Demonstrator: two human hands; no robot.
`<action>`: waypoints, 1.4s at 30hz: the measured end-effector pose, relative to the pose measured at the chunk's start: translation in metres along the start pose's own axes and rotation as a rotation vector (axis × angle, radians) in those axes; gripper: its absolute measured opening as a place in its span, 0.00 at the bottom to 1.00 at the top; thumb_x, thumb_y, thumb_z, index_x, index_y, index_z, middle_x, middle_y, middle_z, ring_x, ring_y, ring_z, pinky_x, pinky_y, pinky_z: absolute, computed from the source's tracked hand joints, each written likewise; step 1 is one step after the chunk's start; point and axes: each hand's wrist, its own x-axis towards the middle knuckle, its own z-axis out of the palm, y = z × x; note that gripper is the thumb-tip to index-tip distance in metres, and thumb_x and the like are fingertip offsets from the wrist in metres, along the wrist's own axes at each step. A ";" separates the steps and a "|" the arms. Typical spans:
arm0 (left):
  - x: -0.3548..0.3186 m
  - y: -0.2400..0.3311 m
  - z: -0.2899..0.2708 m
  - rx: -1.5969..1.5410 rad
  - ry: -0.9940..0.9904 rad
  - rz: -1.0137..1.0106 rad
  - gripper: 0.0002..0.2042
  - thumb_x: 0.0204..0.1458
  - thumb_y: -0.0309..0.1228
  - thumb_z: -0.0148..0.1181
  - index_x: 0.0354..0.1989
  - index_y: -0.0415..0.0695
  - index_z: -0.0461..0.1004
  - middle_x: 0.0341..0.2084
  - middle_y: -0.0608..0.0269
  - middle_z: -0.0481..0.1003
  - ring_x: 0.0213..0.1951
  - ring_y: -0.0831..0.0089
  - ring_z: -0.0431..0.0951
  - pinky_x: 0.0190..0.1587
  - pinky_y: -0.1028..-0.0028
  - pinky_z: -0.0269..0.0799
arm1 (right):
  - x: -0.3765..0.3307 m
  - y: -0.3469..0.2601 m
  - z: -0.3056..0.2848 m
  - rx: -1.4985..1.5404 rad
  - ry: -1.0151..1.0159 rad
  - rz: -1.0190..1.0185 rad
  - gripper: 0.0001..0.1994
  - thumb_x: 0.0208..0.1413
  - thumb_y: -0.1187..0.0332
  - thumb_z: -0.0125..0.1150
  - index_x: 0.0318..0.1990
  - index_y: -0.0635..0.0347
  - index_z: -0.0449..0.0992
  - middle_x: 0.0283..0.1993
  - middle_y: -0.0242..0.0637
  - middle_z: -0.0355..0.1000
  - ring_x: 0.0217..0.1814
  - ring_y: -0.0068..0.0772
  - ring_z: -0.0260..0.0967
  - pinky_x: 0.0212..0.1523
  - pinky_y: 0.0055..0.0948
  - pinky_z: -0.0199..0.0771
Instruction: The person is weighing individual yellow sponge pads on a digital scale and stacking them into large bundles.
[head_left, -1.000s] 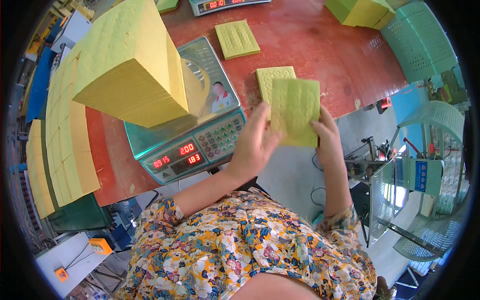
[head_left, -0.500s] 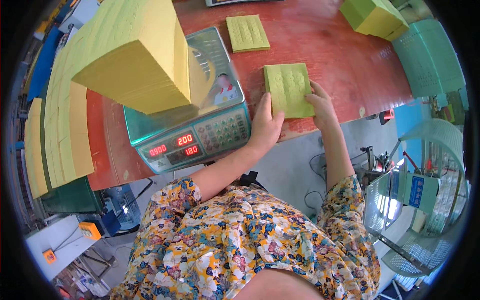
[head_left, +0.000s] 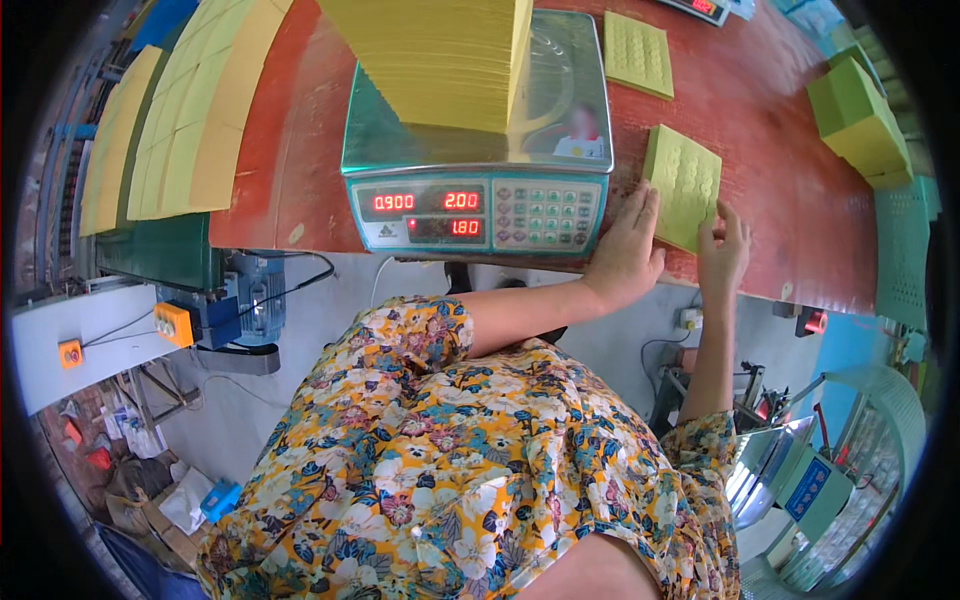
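Note:
A small stack of embossed yellow paper sheets (head_left: 684,182) lies flat near the front edge of the red table. My left hand (head_left: 632,243) is at its lower left side, fingers stretched out and the fingertips against the stack's edge. Around the lower right corner, my right hand (head_left: 724,248) has its fingers bent and apart, close against the paper. Left of my hands stands a teal digital scale (head_left: 478,212) with lit red digits. A tall yellow paper stack (head_left: 435,70) rests on its metal plate, its top cut off by the view.
Another thin yellow stack (head_left: 638,55) lies farther back. At the back right sits a thick yellow-green block of paper (head_left: 858,120), beside a green perforated basket (head_left: 902,245). Long yellow paper stacks (head_left: 200,120) line the left side. Part of a second scale (head_left: 700,8) shows at the far edge.
The view has turned, so the scale now sits nearer the middle. The small stack is now tilted clockwise. My right hand has moved from its right side down to the lower right corner.

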 end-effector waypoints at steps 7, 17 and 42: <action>-0.008 0.051 -0.043 -0.043 -0.066 0.173 0.32 0.51 0.25 0.58 0.65 0.29 0.56 0.65 0.35 0.56 0.67 0.43 0.57 0.67 0.59 0.56 | -0.009 -0.011 -0.002 -0.027 0.182 -0.202 0.16 0.56 0.72 0.58 0.52 0.61 0.74 0.52 0.42 0.71 0.48 0.41 0.71 0.50 0.34 0.72; 0.044 0.065 -0.335 -0.399 0.749 0.208 0.18 0.66 0.37 0.43 0.55 0.37 0.68 0.47 0.57 0.74 0.47 0.71 0.75 0.50 0.69 0.71 | -0.001 -0.193 0.041 1.030 -0.206 -0.249 0.18 0.63 0.71 0.52 0.59 0.66 0.70 0.57 0.42 0.71 0.59 0.30 0.68 0.61 0.29 0.64; 0.105 0.090 -0.345 -0.956 0.008 -0.258 0.28 0.62 0.51 0.47 0.63 0.43 0.63 0.55 0.56 0.71 0.57 0.65 0.70 0.57 0.63 0.68 | -0.094 -0.206 0.083 0.966 0.144 0.271 0.19 0.65 0.58 0.53 0.55 0.64 0.71 0.51 0.37 0.72 0.52 0.28 0.70 0.54 0.29 0.70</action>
